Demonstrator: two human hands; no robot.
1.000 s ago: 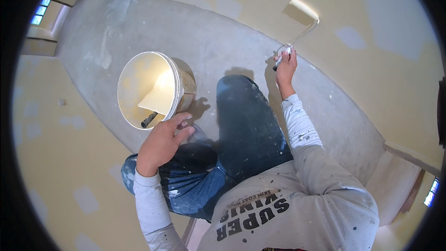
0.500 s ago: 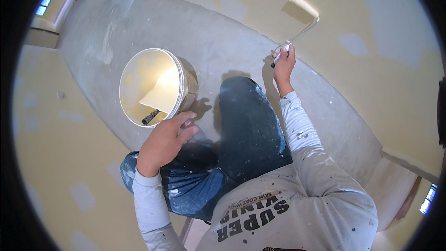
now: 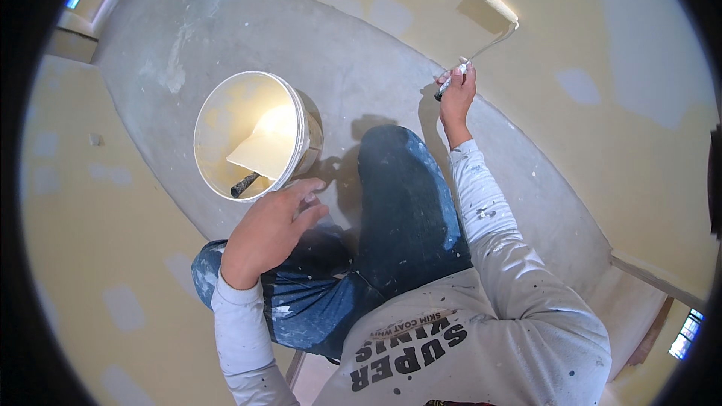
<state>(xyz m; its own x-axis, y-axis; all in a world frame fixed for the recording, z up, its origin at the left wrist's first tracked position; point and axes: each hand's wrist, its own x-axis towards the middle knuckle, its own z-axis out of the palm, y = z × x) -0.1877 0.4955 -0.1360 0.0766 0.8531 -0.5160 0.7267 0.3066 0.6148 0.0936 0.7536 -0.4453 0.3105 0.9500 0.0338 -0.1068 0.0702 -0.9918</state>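
So the main change is up at the paint roller [image 3: 495, 4]: it's crept a bit farther along the cream wall [image 3: 639, 150]. The whole view has swung slightly too, so don't trust raw position, but set against the pale patch [image 3: 578, 85] off to its right, the gap has opened up. The nap looks grainier now, where it was a smooth blur a moment ago. My guess is that it's rolling slower, maybe near the end of a stroke. It has a shadow right beside it, so it's at or very near the wall, though I can't swear to actual contact.

The right hand [image 3: 457, 104] has gone along with it, fingers wrapped round the roller's handle, and more of the black handle end [image 3: 438, 95] pokes out below now. To me that reads as the rolling carrying on, just with the wrist turned a touch.

The left hand [image 3: 263, 234] has barely budged: fingers apart and loosely bent, nothing visible in it. It hangs by the near rim of the white bucket [image 3: 212, 139], can't tell if it's touching. The bucket's on the grey floor [image 3: 346, 68], same dark handle [image 3: 245, 184] leaning inside, so that seems to be left alone for now.
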